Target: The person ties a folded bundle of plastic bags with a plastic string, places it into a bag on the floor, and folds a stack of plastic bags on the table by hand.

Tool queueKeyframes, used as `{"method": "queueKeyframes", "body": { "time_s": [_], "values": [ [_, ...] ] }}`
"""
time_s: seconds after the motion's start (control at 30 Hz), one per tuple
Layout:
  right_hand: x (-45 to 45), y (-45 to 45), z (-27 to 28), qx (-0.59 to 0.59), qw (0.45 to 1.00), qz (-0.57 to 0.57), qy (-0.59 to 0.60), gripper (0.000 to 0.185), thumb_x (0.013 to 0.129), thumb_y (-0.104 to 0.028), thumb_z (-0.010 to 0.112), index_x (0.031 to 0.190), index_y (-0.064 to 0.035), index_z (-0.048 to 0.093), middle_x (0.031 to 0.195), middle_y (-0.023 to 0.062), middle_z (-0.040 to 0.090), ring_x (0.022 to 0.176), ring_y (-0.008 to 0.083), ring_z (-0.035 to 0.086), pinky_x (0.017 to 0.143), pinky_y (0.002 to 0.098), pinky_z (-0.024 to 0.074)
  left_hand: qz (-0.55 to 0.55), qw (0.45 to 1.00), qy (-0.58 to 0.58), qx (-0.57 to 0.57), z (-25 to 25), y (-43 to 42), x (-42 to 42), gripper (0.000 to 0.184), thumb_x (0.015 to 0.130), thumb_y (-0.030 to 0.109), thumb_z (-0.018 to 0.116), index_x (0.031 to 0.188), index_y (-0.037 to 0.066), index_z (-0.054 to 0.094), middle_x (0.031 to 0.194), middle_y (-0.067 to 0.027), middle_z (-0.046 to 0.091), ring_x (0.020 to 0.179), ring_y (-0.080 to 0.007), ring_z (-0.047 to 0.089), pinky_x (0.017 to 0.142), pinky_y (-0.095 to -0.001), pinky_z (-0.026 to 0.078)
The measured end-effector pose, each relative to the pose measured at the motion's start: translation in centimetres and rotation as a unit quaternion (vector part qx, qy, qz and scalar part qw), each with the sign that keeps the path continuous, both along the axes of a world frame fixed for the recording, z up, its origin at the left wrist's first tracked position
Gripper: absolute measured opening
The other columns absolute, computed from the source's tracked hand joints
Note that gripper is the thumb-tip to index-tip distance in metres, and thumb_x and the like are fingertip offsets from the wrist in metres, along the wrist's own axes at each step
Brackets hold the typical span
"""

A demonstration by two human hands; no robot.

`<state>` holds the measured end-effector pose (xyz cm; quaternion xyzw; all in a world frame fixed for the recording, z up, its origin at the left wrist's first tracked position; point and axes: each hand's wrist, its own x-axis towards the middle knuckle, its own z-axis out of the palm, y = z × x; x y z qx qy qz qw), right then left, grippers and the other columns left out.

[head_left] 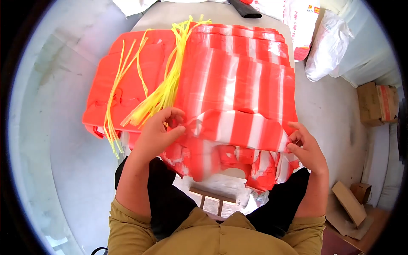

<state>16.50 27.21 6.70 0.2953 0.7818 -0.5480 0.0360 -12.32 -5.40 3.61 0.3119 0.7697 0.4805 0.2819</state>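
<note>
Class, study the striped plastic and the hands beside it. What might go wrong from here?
1. The striped plastic is stacked unevenly; with the left hand and right hand at its near part, layers might slide.
2. Yellow strips lie loose near the left hand and might tangle or get dragged along.
3. Crumpled pieces jut out at the near edge and might snag.

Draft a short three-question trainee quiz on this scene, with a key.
1. True or false: some yellow strands lie across the plain red stack.
2. Which colours show on the striped plastic between the hands?
A) blue and white
B) red and white
C) green and black
3. Fill in: the hand nearer the yellow strands is the person's ____ hand.

Key: 1. True. 2. B. 3. Left: the left hand.
</note>
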Motion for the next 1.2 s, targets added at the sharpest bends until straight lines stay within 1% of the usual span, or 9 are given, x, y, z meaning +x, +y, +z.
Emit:
{"method": "queueKeyframes", "body": {
  "time_s": [0.1,0.2,0.4,0.5,0.7,0.83,1.03,1.13,1.2],
  "values": [
    [0.3,-0.1,-0.7,-0.009,1.000,-0.007,0.021,0.054,0.095,0.004,0.062,0.146,-0.0006,0.050,0.096,0.0018,0.060,0.088,0.0105,0.059,0.081,0.0262,0.0493,0.016,0.996,0.011,-0.089,0.4,0.0,1.1,0.025,0.086,0.005,0.078,0.110,0.003,0.069,0.096,0.0024,0.063,0.083,-0.0084,0.057,0.076,-0.0269,0.049],
    [0.4,-0.2,-1.0,0.005,1.000,-0.024,0.020,0.051,0.095,0.005,0.062,0.145,-0.0015,0.050,0.095,0.0020,0.059,0.087,0.0103,0.057,0.081,0.0261,0.0486,0.027,0.994,0.081,-0.061,-0.6,0.2,1.9,0.022,0.084,0.004,0.080,0.103,0.003,0.070,0.090,-0.0002,0.063,0.078,-0.0095,0.057,0.072,-0.0283,0.049],
    [0.1,-0.4,-1.5,-0.010,0.993,-0.066,0.093,0.043,0.098,0.006,0.058,0.140,-0.0022,0.053,0.094,0.0003,0.058,0.085,0.0083,0.055,0.078,0.0240,0.0466,0.040,0.992,0.105,-0.060,-1.2,0.7,2.0,0.020,0.086,0.002,0.078,0.103,0.001,0.068,0.088,-0.0019,0.063,0.082,-0.0112,0.060,0.074,-0.0283,0.050],
    [-0.3,-0.4,-1.6,0.008,0.992,-0.068,0.104,0.040,0.099,0.007,0.057,0.137,-0.0025,0.054,0.095,-0.0002,0.058,0.085,0.0075,0.055,0.077,0.0232,0.0461,0.066,0.997,-0.001,-0.050,-0.7,0.8,2.2,0.016,0.089,0.001,0.075,0.103,0.001,0.067,0.091,-0.0017,0.064,0.084,-0.0114,0.061,0.076,-0.0287,0.051],
    [0.1,0.1,-2.7,-0.016,0.992,-0.092,0.081,0.033,0.099,0.003,0.059,0.130,-0.0039,0.057,0.094,-0.0005,0.058,0.085,0.0072,0.054,0.076,0.0230,0.0454,0.031,0.998,-0.039,-0.045,-1.9,-0.2,0.9,0.014,0.093,0.000,0.068,0.107,0.002,0.067,0.104,-0.0006,0.064,0.098,-0.0100,0.061,0.086,-0.0289,0.050],
    [-0.1,0.0,-3.0,-0.023,0.991,-0.102,0.086,0.026,0.099,0.001,0.059,0.124,-0.0044,0.058,0.094,-0.0019,0.058,0.086,0.0066,0.054,0.076,0.0232,0.0455,0.030,0.992,-0.124,0.014,-2.3,-0.5,0.4,0.009,0.092,0.004,0.070,0.093,-0.001,0.063,0.103,-0.0021,0.059,0.091,-0.0113,0.055,0.082,-0.0261,0.045],
    [-0.1,0.2,-3.1,-0.018,0.992,-0.101,0.072,0.023,0.100,0.001,0.057,0.121,-0.0052,0.059,0.096,-0.0031,0.059,0.089,0.0061,0.054,0.080,0.0229,0.0456,0.042,0.999,-0.022,-0.024,-1.2,0.4,1.3,0.015,0.094,0.009,0.073,0.088,-0.002,0.064,0.097,-0.0024,0.059,0.083,-0.0118,0.055,0.076,-0.0279,0.046],
    [-0.1,0.4,-3.3,-0.009,0.993,-0.094,0.068,0.021,0.100,0.000,0.058,0.120,-0.0046,0.060,0.096,-0.0028,0.060,0.089,0.0066,0.055,0.080,0.0235,0.0462,0.045,0.997,0.042,-0.043,-1.8,0.5,1.4,0.017,0.094,0.013,0.075,0.089,-0.001,0.066,0.095,-0.0054,0.060,0.080,-0.0153,0.057,0.073,-0.0304,0.048],
    [-0.1,0.6,-3.6,0.004,0.994,-0.088,0.065,0.020,0.100,0.000,0.058,0.119,-0.0040,0.061,0.096,-0.0023,0.060,0.089,0.0070,0.056,0.080,0.0241,0.0471,0.045,0.990,0.109,-0.072,-1.6,0.8,1.5,0.017,0.091,0.015,0.077,0.091,0.000,0.068,0.096,-0.0089,0.062,0.082,-0.0213,0.061,0.073,-0.0339,0.049]
  ]
}}
